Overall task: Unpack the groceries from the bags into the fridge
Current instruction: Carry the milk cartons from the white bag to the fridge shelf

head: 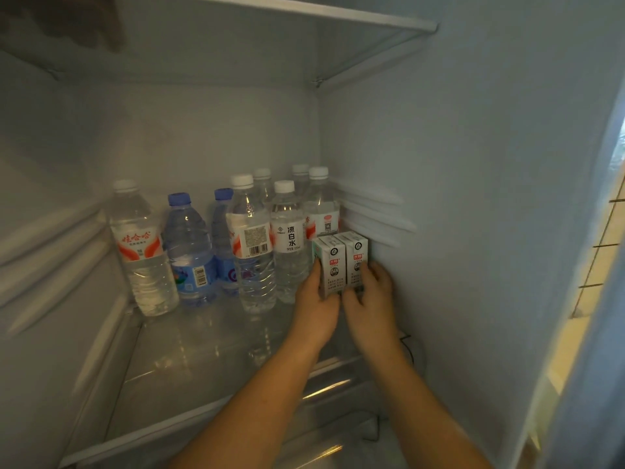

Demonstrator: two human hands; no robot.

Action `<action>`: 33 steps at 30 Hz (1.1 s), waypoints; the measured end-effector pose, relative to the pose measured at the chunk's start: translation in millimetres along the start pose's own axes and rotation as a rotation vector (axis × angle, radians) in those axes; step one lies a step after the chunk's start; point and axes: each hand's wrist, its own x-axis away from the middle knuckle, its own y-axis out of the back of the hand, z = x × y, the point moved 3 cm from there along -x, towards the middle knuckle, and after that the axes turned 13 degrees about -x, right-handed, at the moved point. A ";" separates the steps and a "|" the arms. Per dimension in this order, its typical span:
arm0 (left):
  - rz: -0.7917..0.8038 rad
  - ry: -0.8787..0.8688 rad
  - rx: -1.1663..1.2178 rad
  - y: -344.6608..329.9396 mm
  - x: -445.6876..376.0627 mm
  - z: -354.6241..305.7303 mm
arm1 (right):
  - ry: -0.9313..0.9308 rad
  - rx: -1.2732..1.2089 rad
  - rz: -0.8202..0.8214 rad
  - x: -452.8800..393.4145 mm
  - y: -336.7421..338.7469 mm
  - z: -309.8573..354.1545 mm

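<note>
Fingers (367, 270) of both hands grip two milk cartons (340, 262); adjacent bottle (287, 242) label reads 凉白水.

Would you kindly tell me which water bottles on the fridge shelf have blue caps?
The two blue-tinted bottles, second and third from the left; every other bottle has a white cap.

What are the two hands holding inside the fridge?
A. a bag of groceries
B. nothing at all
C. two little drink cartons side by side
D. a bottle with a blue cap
C: the left hand and the right hand each grip one of the two small cartons, which stand together by the fridge's right wall, in front of the water bottles.
</note>
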 end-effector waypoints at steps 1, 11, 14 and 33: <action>0.026 0.013 -0.003 1.7 1.8 -2.6 | 0.016 0.017 -0.005 3.8 1.6 2.3; -0.157 0.045 -0.268 72.0 72.0 -8.4 | 0.046 0.066 0.089 49.3 10.5 7.8; -0.208 -0.045 -0.482 89.1 110.2 -9.3 | 0.109 0.129 0.148 74.0 10.0 20.9; 0.257 -0.212 -1.037 84.4 403.7 -41.5 | -0.039 0.648 0.242 375.5 134.6 82.9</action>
